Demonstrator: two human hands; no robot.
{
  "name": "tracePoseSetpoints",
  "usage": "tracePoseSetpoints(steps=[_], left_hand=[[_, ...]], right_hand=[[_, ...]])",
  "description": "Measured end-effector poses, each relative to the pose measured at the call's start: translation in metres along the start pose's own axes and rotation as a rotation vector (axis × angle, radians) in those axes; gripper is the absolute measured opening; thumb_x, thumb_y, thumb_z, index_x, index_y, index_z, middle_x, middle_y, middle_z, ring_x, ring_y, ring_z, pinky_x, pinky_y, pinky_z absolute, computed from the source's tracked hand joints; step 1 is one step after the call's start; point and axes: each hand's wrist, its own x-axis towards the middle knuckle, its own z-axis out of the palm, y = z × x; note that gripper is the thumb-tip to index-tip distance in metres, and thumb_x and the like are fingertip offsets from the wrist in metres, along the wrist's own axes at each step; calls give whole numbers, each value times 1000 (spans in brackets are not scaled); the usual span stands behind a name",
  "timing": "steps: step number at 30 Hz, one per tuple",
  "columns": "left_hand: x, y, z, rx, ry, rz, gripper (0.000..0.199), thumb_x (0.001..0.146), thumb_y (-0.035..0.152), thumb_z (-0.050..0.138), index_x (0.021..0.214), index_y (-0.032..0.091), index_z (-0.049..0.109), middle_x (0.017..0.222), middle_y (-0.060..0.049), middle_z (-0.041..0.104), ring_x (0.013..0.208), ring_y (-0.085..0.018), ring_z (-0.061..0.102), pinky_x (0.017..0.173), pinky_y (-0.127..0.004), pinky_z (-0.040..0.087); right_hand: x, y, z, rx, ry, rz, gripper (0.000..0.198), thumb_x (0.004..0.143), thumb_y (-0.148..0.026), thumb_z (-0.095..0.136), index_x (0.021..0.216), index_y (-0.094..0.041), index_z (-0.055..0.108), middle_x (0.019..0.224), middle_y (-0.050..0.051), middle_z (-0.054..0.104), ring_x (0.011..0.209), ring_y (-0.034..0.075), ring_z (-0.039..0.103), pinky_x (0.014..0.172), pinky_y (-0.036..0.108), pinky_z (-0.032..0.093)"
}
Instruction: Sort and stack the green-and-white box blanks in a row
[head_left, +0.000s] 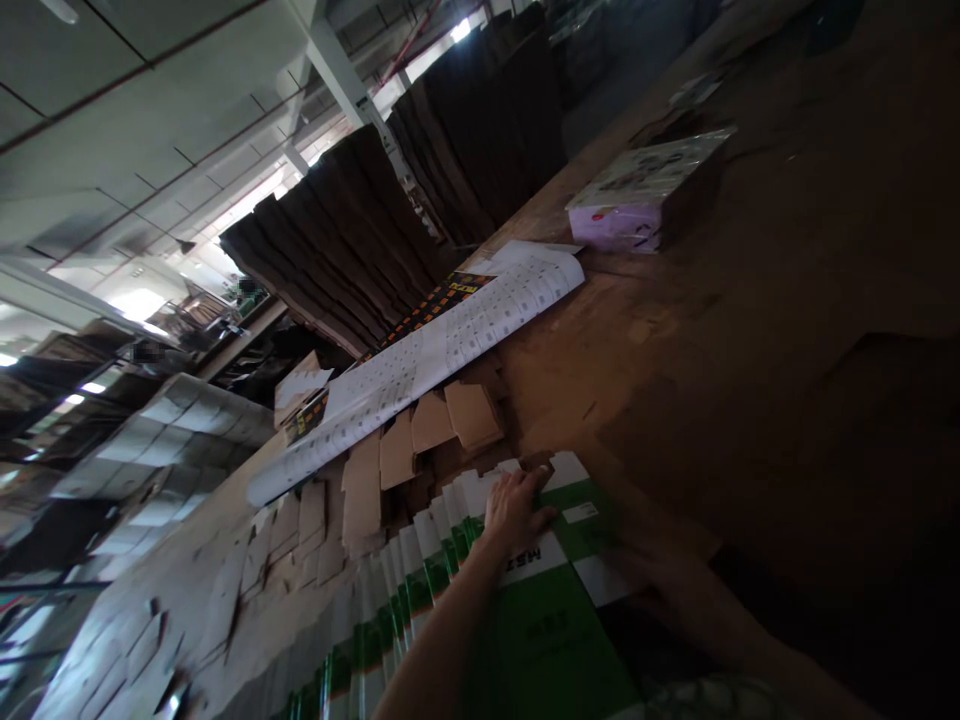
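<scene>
A row of green and white folded cartons (420, 570) leans in an overlapping stack on the table before me. My left hand (514, 510) rests on the upper end of the nearest green and white carton (559, 640), fingers apart and thumb out to the side. To the right, my right hand (645, 570) is beside that carton's right edge, near its white side panel. Shadow and motion blur smear its fingers, and whether it grips the panel cannot be made out.
Brown cardboard pieces (435, 425) lie beyond the cartons. A long printed sheet (450, 350) curls across the wooden table (637, 350). Farther right sits a plastic-wrapped lilac pack (619, 225). Tall brown cardboard stacks (337, 240) stand behind, with white boxes (187, 430) at left.
</scene>
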Motion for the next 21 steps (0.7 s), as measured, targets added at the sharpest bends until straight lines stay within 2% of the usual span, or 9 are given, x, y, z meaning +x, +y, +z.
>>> tracePoseSetpoints(steps=[3, 6, 9, 11, 13, 15, 17, 19, 21], left_hand=[[2, 1, 0, -16, -5, -3, 46, 84, 40, 64, 128, 29, 55, 114, -3, 61, 106, -23, 54, 95, -38, 43], [4, 3, 0, -13, -8, -15, 32, 84, 40, 63, 113, 26, 63, 113, -3, 61, 107, -23, 54, 96, -39, 42], [2, 7, -2, -2, -34, -12, 41, 77, 47, 70, 111, 25, 65, 119, -5, 59, 113, -27, 52, 99, -43, 41], [0, 10, -4, 10, -64, -1, 59, 67, 54, 76, 117, 24, 63, 125, -7, 57, 117, -30, 50, 100, -46, 40], [-2, 11, -6, 13, -79, 7, 66, 64, 56, 77, 119, 24, 62, 131, -9, 55, 121, -33, 48, 102, -48, 39], [0, 9, -6, -20, -71, -3, 54, 73, 55, 70, 116, 24, 65, 133, -9, 55, 122, -33, 48, 103, -49, 38], [4, 6, -7, -120, -51, -48, 39, 87, 52, 53, 108, 23, 68, 125, -9, 61, 117, -29, 52, 102, -46, 39], [9, 2, -11, -291, 34, -114, 44, 97, 44, 32, 107, 22, 68, 116, -8, 65, 111, -25, 56, 100, -41, 42], [14, 2, -17, -412, 216, -224, 45, 99, 39, 26, 122, 21, 60, 121, -10, 63, 114, -23, 55, 100, -38, 43]], right_hand=[[-12, 28, -23, -231, -19, 108, 57, 79, -34, 59, 136, -33, 56, 142, 10, 56, 127, 35, 53, 99, 55, 47], [-27, 61, -41, -506, 141, 244, 59, 77, -24, 53, 136, -30, 57, 150, 15, 45, 137, 42, 38, 102, 67, 36], [-31, 68, -47, -610, 284, 358, 58, 79, -14, 40, 131, -27, 62, 147, 19, 48, 138, 44, 35, 101, 76, 28], [-21, 53, -52, -479, 268, 377, 56, 80, -17, 39, 129, -26, 63, 141, 18, 55, 134, 43, 43, 99, 73, 36], [-6, 29, -64, -197, 216, 349, 52, 85, -28, 39, 133, -26, 58, 137, 13, 60, 128, 36, 52, 99, 59, 46], [9, 4, -81, 117, 194, 327, 52, 89, -42, 39, 136, -25, 55, 131, 10, 64, 119, 30, 61, 96, 45, 52], [20, -16, -94, 363, 200, 369, 59, 88, -54, 41, 137, -24, 53, 128, 10, 67, 113, 30, 65, 91, 41, 55], [25, -31, -94, 532, 190, 435, 66, 85, -60, 44, 138, -23, 51, 129, 13, 66, 114, 32, 64, 87, 41, 57], [27, -45, -81, 629, 164, 492, 73, 81, -63, 46, 140, -20, 50, 132, 15, 63, 119, 33, 61, 90, 42, 56]])
